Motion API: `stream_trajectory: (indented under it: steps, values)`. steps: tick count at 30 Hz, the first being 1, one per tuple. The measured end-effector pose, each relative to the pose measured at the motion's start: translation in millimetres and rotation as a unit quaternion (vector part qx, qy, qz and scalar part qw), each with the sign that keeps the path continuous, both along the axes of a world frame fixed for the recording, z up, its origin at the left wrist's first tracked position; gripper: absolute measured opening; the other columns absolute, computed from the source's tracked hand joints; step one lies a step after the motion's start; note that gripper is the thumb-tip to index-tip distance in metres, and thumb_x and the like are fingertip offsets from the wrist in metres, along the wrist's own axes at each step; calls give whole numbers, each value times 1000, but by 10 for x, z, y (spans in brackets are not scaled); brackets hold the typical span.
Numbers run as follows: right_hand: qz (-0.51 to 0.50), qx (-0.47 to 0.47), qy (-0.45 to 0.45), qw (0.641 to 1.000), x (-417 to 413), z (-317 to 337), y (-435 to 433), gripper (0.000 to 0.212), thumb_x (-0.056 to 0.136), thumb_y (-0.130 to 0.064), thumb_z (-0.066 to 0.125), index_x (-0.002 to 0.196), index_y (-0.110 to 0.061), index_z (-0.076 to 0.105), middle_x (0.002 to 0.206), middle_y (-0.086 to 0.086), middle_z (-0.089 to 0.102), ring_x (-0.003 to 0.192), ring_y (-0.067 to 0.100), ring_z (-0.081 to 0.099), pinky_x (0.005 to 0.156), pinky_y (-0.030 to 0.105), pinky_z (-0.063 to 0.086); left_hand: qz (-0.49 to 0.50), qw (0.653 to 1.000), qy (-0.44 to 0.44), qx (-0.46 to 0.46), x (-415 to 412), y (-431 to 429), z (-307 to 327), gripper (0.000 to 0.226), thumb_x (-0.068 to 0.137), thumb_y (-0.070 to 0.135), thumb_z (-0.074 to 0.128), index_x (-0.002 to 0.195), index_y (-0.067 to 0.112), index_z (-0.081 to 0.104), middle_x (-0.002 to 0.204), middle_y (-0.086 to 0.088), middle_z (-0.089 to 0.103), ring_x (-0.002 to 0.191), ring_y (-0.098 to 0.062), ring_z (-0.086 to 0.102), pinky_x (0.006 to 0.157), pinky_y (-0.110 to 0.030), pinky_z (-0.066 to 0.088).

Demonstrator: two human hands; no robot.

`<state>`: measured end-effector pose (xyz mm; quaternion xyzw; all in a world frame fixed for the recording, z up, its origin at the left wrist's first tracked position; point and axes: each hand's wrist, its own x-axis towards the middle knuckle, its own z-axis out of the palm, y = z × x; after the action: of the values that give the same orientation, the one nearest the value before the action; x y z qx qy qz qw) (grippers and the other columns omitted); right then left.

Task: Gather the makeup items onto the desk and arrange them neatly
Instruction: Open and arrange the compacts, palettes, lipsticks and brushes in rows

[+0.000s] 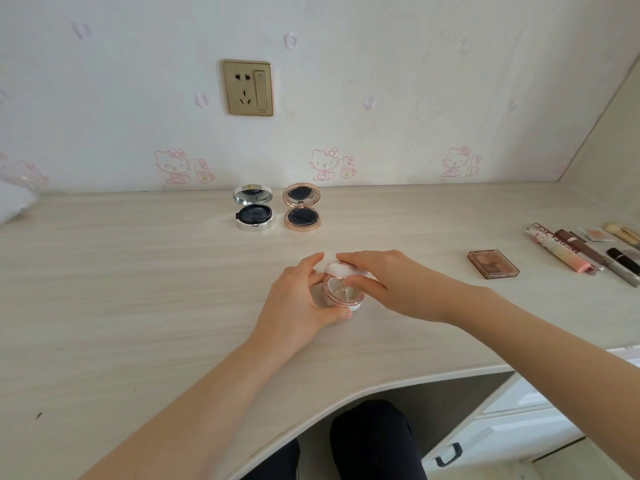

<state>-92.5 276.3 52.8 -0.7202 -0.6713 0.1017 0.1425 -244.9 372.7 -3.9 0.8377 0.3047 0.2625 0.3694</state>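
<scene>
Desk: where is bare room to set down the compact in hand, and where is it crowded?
Bare: the desk left of the silver compact; the back strip right of the rose-gold compact; the stretch between the pink compact and the eyeshadow palette. Crowded: the right edge, with tubes and brushes.

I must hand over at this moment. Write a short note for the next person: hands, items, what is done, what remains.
Left hand grips the base of the pink compact, mid-desk. Right hand pinches its white lid, half raised.
Done, it seems: silver compact and rose-gold compact stand open side by side near the wall.
Left: set the pink compact with them; eyeshadow palette and loose tubes and brushes at the right end of the desk are not yet lined up.
</scene>
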Motion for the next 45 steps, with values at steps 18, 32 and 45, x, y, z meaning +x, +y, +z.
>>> stream_trajectory:
  steps: [18,32,45]
  values:
    - [2,48,25,999,-6,-81,146,34,96,-36,50,127,-22,55,118,-9,55,98,4,50,84,13,38,24,1000,1,-8,3,59,-72,92,63,38,86,141,23,39,117,16,62,123,-6,40,91,-15,26]
    - [-34,8,61,998,67,14,339,35,100,-33,39,130,-22,54,119,-5,63,109,11,54,81,16,34,33,999,-3,6,-2,66,-83,93,63,36,86,141,22,39,119,14,65,124,-9,43,95,-19,28]
    - [-123,160,85,976,23,-310,46,45,95,-36,51,136,-19,45,127,-5,57,108,9,57,93,31,48,34,999,12,34,23,70,-138,93,63,44,82,142,21,38,125,6,60,125,-7,39,90,-11,26]
